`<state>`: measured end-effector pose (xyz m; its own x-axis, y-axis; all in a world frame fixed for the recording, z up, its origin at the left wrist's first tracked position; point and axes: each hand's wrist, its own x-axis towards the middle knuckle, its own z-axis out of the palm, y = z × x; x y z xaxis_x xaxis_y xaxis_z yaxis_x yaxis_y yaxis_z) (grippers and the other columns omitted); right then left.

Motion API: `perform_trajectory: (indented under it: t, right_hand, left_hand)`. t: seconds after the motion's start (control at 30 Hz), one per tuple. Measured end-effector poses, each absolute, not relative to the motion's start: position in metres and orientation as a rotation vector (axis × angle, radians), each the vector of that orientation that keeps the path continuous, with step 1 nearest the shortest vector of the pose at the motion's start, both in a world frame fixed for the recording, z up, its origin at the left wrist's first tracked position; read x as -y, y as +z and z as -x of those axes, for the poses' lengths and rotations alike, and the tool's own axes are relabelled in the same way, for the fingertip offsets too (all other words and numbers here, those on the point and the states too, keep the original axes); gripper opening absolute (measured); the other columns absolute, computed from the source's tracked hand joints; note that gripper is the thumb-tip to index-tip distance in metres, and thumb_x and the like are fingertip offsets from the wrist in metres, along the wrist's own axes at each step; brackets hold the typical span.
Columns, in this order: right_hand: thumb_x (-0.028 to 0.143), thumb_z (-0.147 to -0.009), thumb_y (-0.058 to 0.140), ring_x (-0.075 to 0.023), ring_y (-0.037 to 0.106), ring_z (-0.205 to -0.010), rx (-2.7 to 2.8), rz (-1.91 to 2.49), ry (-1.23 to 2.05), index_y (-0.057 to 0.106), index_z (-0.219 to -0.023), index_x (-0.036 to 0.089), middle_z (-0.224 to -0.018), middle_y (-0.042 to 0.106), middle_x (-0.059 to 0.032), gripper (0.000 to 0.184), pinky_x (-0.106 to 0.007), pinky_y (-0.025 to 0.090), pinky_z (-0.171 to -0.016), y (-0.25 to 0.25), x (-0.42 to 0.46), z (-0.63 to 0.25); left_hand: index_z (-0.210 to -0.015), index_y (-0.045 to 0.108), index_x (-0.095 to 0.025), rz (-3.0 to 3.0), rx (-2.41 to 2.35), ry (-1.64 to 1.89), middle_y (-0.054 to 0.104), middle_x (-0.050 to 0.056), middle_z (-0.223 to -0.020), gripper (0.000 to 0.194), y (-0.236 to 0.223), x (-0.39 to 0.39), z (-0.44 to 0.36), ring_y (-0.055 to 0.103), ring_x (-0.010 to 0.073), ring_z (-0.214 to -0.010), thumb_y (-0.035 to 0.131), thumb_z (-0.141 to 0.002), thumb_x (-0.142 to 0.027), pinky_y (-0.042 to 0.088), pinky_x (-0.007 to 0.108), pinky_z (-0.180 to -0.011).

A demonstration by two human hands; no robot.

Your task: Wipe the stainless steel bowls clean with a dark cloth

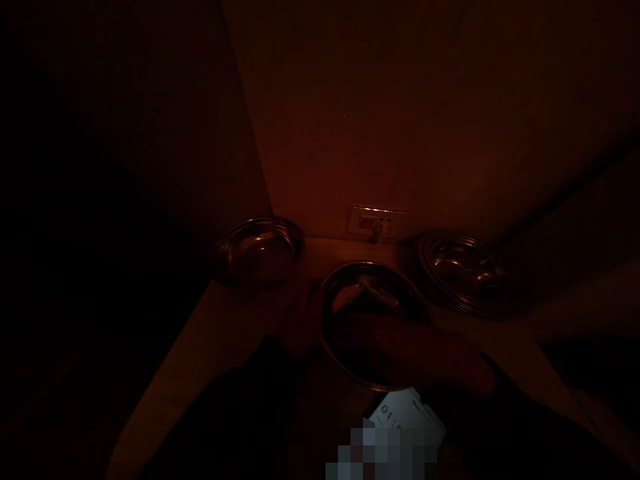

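The light is very dim and reddish. A round, deep metal pot (370, 265) with a shiny rim stands at the middle of the table. My left hand (303, 317) is held against the pot's left side, its fingers curved along the wall. Over the near rim from the right reaches my right hand (400, 343), with its fingers down inside the pot. Darkness hides those fingertips, and I cannot make out what the pot contains or whether the fingers grip anything.
A shallow metal bowl (260, 252) sits at the back left of the table (150, 407). Stacked metal plates (465, 310) with a shiny piece on top lie at the right. Behind is a wall socket (367, 220) with a plug. A lit phone screen (407, 413), partly pixelated, shows below the pot.
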<state>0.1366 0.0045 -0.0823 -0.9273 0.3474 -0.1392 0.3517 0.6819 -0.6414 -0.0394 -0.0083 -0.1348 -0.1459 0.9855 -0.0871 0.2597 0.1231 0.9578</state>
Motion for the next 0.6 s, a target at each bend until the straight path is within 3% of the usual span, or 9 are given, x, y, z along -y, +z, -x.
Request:
perform_trajectory:
  t: [0.1,0.23,0.33,0.6]
  right_hand:
    - [0.003,-0.078,0.045,-0.0163,0.054,-0.116,-2.864,-0.635,-1.108,0.06,-0.118,0.023,-0.127,0.059,-0.0041,0.047,-0.03,0.041,-0.101,-0.081,-0.003,-0.137]
    - [0.004,-0.078,0.046,-0.0188,0.047,-0.125,-2.876,-0.728,-1.032,0.054,-0.128,0.02,-0.134,0.054,-0.007,0.053,-0.033,0.038,-0.105,-0.087,-0.002,-0.134]
    - [0.005,-0.081,0.042,-0.0198,0.04,-0.131,-2.941,-0.779,-0.924,0.052,-0.129,0.016,-0.135,0.052,-0.0102,0.051,-0.036,0.035,-0.108,-0.092,-0.003,-0.131]
    - [0.011,-0.086,0.041,-0.0271,0.039,-0.131,-2.996,-0.995,-0.595,0.047,-0.133,0.007,-0.14,0.046,-0.0177,0.048,-0.045,0.036,-0.107,-0.109,-0.017,-0.135]
  left_hand:
    - [-0.102,0.061,-0.015,-1.259,-1.517,1.118,0.067,0.009,-0.102,0.034,-0.137,0.007,0.039,0.06,0.0214,-0.093,0.036,-0.089,-0.034,0.043,0.034,-0.086]
    - [-0.105,0.062,-0.015,-1.238,-1.495,1.127,0.067,0.008,-0.105,0.035,-0.14,0.006,0.04,0.06,0.0217,-0.097,0.037,-0.089,-0.034,0.043,0.035,-0.088]
    - [-0.106,0.063,-0.016,-1.23,-1.502,1.122,0.068,0.008,-0.107,0.035,-0.139,0.006,0.041,0.06,0.022,-0.099,0.038,-0.089,-0.034,0.043,0.035,-0.09]
    - [-0.103,0.064,-0.016,-1.283,-1.525,1.104,0.069,0.006,-0.102,0.034,-0.136,0.008,0.041,0.061,0.0208,-0.094,0.04,-0.087,-0.034,0.045,0.033,-0.085]
